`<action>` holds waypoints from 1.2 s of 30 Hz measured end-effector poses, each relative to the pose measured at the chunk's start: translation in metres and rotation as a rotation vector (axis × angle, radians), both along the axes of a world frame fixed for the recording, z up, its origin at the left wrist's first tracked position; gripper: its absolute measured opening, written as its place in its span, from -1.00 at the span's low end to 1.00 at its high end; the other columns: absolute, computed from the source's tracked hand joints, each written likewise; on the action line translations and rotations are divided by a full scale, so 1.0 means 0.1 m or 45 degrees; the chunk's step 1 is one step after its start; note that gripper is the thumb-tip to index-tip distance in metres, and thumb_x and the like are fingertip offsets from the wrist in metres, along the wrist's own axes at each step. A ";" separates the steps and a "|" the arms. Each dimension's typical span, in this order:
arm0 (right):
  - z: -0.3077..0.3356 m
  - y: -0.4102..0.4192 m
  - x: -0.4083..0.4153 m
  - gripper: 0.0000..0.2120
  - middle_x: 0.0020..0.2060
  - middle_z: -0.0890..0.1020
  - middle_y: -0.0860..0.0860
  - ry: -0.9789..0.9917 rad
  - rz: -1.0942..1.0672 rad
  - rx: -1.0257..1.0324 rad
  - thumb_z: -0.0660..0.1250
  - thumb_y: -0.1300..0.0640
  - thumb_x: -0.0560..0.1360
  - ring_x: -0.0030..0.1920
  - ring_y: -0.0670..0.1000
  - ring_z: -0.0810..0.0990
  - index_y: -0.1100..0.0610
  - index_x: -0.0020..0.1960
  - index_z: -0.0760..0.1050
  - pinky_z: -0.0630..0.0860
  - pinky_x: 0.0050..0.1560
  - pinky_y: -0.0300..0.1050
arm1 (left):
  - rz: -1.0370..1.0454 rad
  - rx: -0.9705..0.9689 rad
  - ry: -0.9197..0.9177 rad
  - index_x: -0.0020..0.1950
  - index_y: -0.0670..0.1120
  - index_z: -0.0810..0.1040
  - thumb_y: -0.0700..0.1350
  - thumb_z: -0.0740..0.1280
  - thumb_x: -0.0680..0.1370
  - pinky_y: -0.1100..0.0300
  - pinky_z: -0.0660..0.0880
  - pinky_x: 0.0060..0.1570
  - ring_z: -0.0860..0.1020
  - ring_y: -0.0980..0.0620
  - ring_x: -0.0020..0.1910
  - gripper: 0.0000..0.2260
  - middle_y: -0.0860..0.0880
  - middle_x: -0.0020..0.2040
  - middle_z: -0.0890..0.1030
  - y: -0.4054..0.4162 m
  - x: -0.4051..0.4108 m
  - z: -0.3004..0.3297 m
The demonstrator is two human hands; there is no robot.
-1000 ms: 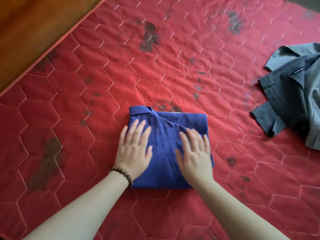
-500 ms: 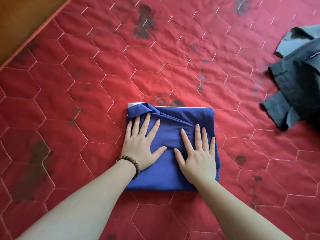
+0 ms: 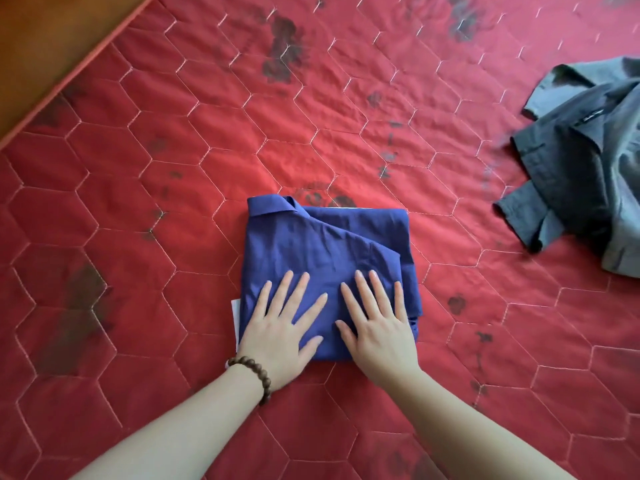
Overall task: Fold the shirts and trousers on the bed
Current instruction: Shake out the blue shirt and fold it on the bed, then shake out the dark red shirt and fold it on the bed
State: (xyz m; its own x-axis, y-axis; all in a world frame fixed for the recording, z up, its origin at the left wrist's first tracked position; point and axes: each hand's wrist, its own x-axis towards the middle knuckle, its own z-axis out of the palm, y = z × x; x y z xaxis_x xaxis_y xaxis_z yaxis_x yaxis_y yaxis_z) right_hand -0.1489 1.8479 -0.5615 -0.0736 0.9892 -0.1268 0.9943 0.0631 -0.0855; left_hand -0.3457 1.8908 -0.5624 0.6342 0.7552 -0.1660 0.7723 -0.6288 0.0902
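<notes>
Blue cotton folded shirt [image 3: 325,244] lies pressed under flat, open-fingered left hand [image 3: 277,327] and right hand [image 3: 377,323], gripping nothing; lifting carelessly could spring its loose top flap open.

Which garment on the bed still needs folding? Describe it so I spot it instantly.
Start from the red quilted bed cover. At its far right edge lies the grey shirt, crumpled and untouched. The blue shirt, by contrast, is a neat rectangle under both hands.

Left hand [image 3: 277,336], right hand [image 3: 379,332]: palms down, fingers straight, spread.
</notes>
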 end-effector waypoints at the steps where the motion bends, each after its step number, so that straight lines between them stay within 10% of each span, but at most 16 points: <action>1: -0.03 0.01 0.04 -0.45 0.49 0.26 0.08 -0.011 -0.027 -0.034 0.11 -0.18 0.55 0.51 0.14 0.16 0.01 0.48 0.29 0.06 0.46 0.27 | 0.029 -0.027 0.041 0.53 0.09 0.19 0.26 0.07 0.53 -0.22 0.08 0.44 0.02 -0.22 0.54 -0.40 -0.17 0.57 0.05 0.03 0.00 -0.03; 17: 0.20 0.11 0.14 -0.32 0.56 0.02 0.03 0.331 -0.200 -0.263 -0.21 -0.29 0.48 0.56 0.06 -0.04 -0.08 0.54 0.10 -0.16 0.51 0.01 | 0.235 -0.260 0.128 0.54 0.21 -0.11 0.37 -0.13 0.47 -0.13 -0.20 0.48 -0.22 -0.21 0.53 -0.34 -0.05 0.58 -0.15 0.23 0.10 0.24; 24: 0.91 -0.19 0.42 -0.49 0.53 0.18 0.08 0.383 -0.307 -0.188 0.13 -0.08 0.61 0.54 0.08 0.09 0.01 0.52 0.18 -0.04 0.51 0.04 | 0.195 -0.317 -0.066 0.56 -0.01 0.07 0.09 0.12 0.62 0.05 -0.09 0.50 0.00 -0.01 0.55 -0.45 -0.07 0.56 0.12 0.05 0.32 1.08; 36: 1.45 -1.67 1.33 -0.53 0.49 0.24 0.14 0.370 -0.637 -0.044 0.21 -0.02 0.59 0.49 0.14 0.21 0.03 0.48 0.29 0.07 0.50 0.11 | 0.019 -0.238 -0.089 0.57 -0.03 0.03 0.23 -0.09 0.48 0.01 -0.06 0.50 -0.04 0.01 0.56 -0.31 -0.04 0.58 0.05 -0.88 1.49 1.75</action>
